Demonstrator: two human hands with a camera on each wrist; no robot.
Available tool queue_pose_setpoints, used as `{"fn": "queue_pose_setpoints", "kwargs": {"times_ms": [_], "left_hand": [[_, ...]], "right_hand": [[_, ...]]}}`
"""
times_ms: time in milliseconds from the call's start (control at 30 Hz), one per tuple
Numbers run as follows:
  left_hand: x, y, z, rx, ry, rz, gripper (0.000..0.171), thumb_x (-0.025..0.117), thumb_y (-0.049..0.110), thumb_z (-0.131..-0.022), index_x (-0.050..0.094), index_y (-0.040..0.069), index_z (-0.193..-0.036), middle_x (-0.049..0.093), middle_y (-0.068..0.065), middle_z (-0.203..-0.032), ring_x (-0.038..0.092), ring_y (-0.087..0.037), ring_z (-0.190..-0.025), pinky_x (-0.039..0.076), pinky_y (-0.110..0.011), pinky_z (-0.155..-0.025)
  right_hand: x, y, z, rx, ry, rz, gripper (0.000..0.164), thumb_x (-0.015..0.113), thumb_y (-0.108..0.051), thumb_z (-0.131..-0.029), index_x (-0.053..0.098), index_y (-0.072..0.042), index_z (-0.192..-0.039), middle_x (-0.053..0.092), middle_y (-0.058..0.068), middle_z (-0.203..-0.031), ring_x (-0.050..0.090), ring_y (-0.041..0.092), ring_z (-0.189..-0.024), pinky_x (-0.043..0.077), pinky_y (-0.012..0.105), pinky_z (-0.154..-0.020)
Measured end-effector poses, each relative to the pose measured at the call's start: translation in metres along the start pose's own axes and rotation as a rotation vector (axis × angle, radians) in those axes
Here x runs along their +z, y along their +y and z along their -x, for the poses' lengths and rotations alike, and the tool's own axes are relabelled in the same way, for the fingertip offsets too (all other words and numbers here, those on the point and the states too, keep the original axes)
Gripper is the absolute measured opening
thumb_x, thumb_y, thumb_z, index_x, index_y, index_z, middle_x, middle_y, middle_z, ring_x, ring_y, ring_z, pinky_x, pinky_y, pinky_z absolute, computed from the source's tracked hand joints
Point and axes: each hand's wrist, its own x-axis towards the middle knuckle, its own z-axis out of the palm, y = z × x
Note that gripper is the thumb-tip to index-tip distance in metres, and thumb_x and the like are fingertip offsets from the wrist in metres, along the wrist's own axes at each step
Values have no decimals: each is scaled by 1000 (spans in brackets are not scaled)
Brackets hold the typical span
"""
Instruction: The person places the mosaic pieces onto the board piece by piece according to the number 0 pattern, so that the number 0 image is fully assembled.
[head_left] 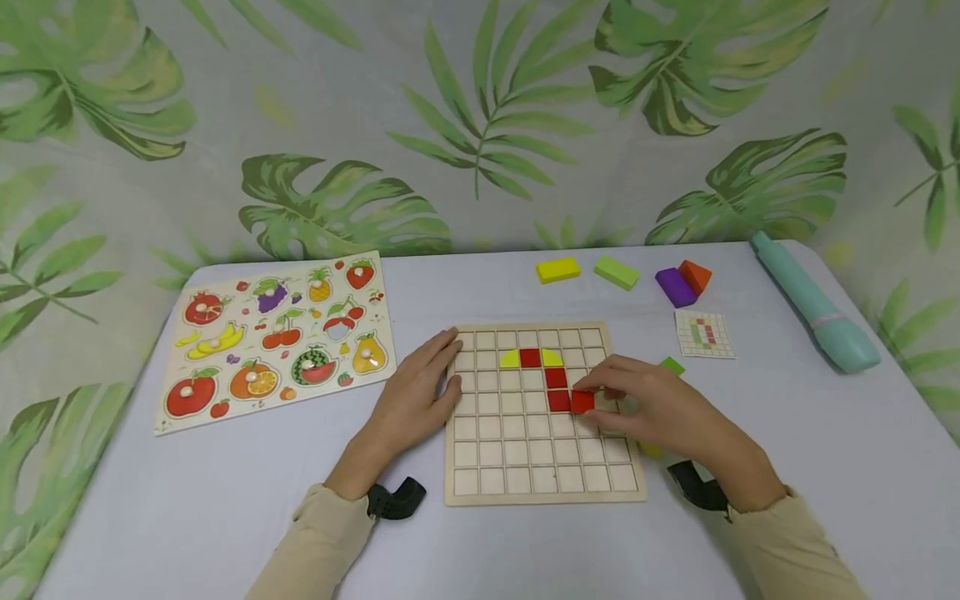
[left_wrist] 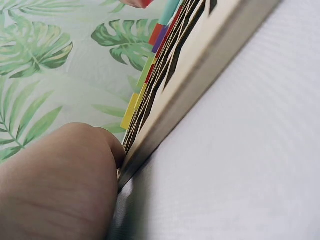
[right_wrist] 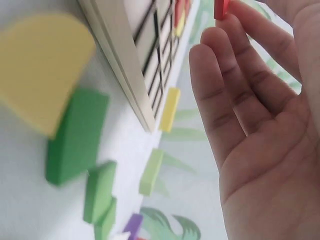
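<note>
A wooden grid board [head_left: 512, 481] lies on the table in the head view. Red square blocks [head_left: 555, 378] and yellow quarter-round blocks [head_left: 510, 359] fill some of its cells. My right hand [head_left: 660, 408] is over the board's right part, pinching a red square block [head_left: 582, 402] between thumb and fingertips. In the right wrist view that block [right_wrist: 220, 9] shows at the fingertips, the other fingers extended. My left hand [head_left: 412, 392] rests along the board's left edge, fingers stretched out and thumb apart. The left wrist view shows this hand [left_wrist: 65, 180] against the board's side.
A fruit puzzle board [head_left: 247, 333] lies at the left. Behind the grid board are yellow [head_left: 558, 270], light green [head_left: 617, 272] and purple [head_left: 676, 287] blocks. A pattern card [head_left: 705, 335] and a teal bottle-shaped object [head_left: 817, 308] lie right. Green blocks [right_wrist: 77, 135] sit beside the board.
</note>
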Motion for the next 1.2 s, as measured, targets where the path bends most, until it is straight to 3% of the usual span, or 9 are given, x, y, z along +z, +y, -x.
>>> {"fn": "queue_pose_setpoints", "kwargs": {"times_ms": [433, 667, 1000, 1200], "left_hand": [[2, 0, -1, -1, -7, 13, 53, 54, 21, -102, 50, 2, -151, 39, -7, -165, 36, -26, -153, 32, -45, -124], [-2, 2, 0, -8, -3, 6, 53, 55, 20, -102, 50, 2, -151, 39, -7, -164, 36, -26, -152, 33, -45, -124], [-2, 1, -1, -8, 2, 7, 53, 55, 21, -102, 51, 2, -151, 40, -7, -164, 36, -26, -152, 33, -46, -123], [-1, 1, 0, -10, -1, 5, 53, 55, 22, -102, 51, 2, -151, 40, -6, -164, 37, -26, -152, 34, -47, -123]], "right_hand": [[20, -5, -4, -77, -64, 94, 27, 88, -24, -83, 82, -23, -110, 67, -12, -106, 59, 6, -90, 58, 27, -79], [22, -6, -6, -128, -83, 76, 23, 86, -23, -85, 83, -20, -107, 68, -11, -104, 57, 4, -86, 56, 25, -75], [20, -7, -5, -112, -103, 101, 26, 86, -24, -85, 82, -20, -110, 69, -9, -108, 61, 8, -94, 59, 30, -82], [10, -7, -2, -47, -107, 111, 34, 86, -28, -85, 79, -21, -118, 70, -11, -113, 64, 11, -106, 59, 37, -92]]}}
